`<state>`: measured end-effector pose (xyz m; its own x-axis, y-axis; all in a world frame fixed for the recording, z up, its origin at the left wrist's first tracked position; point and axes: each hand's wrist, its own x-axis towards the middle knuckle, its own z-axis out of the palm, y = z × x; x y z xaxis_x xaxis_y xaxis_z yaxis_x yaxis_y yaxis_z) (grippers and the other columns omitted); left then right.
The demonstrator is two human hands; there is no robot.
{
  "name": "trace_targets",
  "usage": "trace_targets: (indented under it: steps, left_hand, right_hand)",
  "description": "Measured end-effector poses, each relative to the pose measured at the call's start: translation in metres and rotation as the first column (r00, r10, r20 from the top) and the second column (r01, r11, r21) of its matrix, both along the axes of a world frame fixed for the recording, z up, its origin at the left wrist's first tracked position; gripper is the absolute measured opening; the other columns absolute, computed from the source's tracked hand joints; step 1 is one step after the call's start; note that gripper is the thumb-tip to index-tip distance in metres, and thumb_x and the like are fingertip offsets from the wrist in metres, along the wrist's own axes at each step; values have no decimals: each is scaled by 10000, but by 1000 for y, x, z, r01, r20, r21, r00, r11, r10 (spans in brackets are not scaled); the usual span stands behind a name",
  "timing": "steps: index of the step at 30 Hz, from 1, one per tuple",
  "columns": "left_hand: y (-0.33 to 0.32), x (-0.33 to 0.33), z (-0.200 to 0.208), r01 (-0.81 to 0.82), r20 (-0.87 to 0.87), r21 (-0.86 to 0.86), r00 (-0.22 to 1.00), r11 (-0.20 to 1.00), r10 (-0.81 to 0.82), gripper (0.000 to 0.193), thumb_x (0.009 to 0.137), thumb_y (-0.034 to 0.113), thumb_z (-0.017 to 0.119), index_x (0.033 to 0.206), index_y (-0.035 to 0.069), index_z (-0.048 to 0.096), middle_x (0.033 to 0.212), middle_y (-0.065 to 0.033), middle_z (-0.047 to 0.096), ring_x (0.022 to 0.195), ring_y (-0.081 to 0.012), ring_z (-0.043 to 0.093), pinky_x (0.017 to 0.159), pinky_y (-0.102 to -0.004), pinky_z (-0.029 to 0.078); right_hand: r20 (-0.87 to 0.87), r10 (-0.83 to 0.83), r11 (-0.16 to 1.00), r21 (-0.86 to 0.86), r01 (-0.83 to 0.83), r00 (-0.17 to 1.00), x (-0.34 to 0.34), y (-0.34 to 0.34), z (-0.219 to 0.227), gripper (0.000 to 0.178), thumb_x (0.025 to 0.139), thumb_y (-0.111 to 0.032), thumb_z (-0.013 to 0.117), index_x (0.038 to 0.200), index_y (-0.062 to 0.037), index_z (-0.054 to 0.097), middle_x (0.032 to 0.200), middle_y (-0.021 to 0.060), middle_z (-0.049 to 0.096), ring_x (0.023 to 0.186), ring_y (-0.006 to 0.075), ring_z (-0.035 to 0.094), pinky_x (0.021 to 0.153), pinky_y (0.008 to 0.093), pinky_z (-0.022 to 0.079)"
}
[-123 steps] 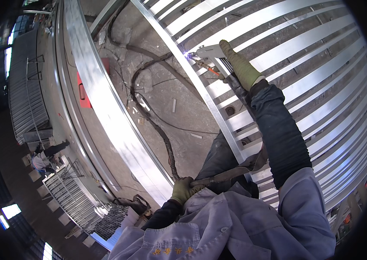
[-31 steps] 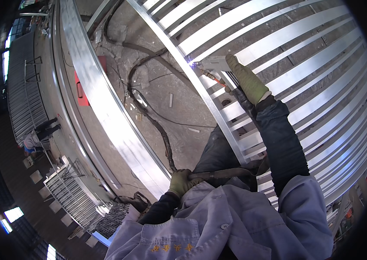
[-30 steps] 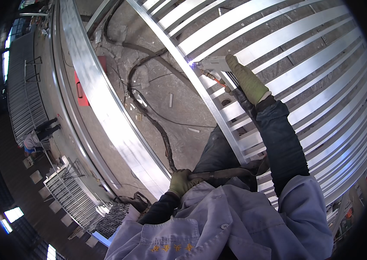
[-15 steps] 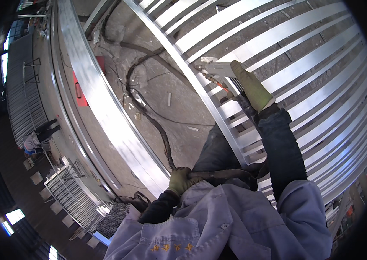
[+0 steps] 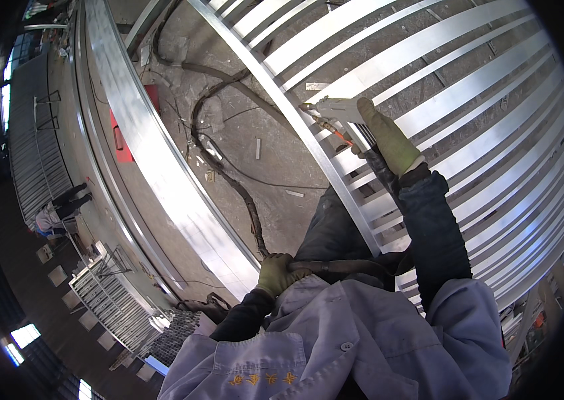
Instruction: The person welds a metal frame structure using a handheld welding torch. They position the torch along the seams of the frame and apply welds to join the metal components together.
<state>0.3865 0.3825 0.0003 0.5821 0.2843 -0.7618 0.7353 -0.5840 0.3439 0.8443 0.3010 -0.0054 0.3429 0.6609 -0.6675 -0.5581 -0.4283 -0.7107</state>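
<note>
My right hand [image 5: 390, 137], in an olive work glove, is closed around the grip of a grey welding gun [image 5: 342, 111]. The gun's narrow tip points left, just over the side rail [image 5: 282, 100] of a slatted silver metal frame; whether they touch I cannot tell. A short orange hose [image 5: 343, 137] runs under the gun body. From its grip a thick dark cable [image 5: 380, 171] drops toward my waist. My left hand [image 5: 275, 275], gloved alike, is wrapped round the sheathed cable [image 5: 335, 268] in front of my jacket.
To the left lies a long, wide metal beam [image 5: 162, 157], with a red box [image 5: 122, 137] beyond it. The cable [image 5: 238, 187] snakes over the floor among scraps. Another person [image 5: 55, 213] bends near stacked slatted panels [image 5: 35, 147] at far left.
The welding gun has tilted a little and shifted slightly down in the view, its tip still by the side rail. My left hand keeps its hold on the cable.
</note>
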Motion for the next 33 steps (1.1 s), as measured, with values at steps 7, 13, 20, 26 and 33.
trace_targets:
  steps: [7, 13, 20, 26, 33]
  left_hand:
    - [-4, -2, 1, -13, -34, -16, 999, 1000, 12, 799, 797, 769, 823, 981, -8, 803, 958, -250, 774, 957, -460, 759, 883, -527, 587]
    - [-6, -8, -2, -12, 9, -14, 1000, 1000, 12, 790, 798, 766, 823, 964, -6, 796, 948, -250, 774, 946, -459, 761, 873, -525, 589]
    - [-9, -9, -1, 15, 21, 1, 1000, 1000, -15, 791, 802, 767, 823, 977, -3, 798, 945, -242, 776, 950, -453, 764, 879, -519, 594]
    - [-12, -11, -1, 12, 11, 15, 1000, 1000, -12, 780, 803, 757, 829, 973, -3, 799, 944, -229, 779, 945, -452, 766, 886, -515, 598]
    - [-13, -14, -4, 24, 46, 19, 999, 1000, -25, 778, 795, 758, 836, 952, -2, 790, 928, -236, 770, 931, -458, 758, 858, -525, 586]
  right_hand:
    - [27, -3, 1000, -7, 3, 1000, -3, -1, 3, 1139, 974, -947, 496, 1441, 83, 631, 1004, 99, 685, 773, 101, 648, 690, 238, 582]
    - [2, -15, 999, -35, 15, 1000, -4, -4, 0, 1143, 963, -947, 518, 1435, 87, 641, 1002, 99, 693, 772, 101, 660, 679, 231, 597]
    - [-51, -100, 995, -30, 99, 994, -11, -14, 2, 1080, 980, -910, 550, 1426, 68, 657, 1003, 92, 701, 767, 106, 670, 693, 226, 618]
    - [-57, -133, 991, -33, 131, 989, -14, -16, 13, 999, 1025, -846, 564, 1415, 69, 658, 1016, 107, 717, 760, 103, 679, 692, 221, 619]
    - [-61, -122, 991, -67, 117, 991, -15, -23, 3, 1023, 1008, -860, 577, 1407, 77, 664, 1024, 124, 723, 782, 115, 694, 685, 241, 634]
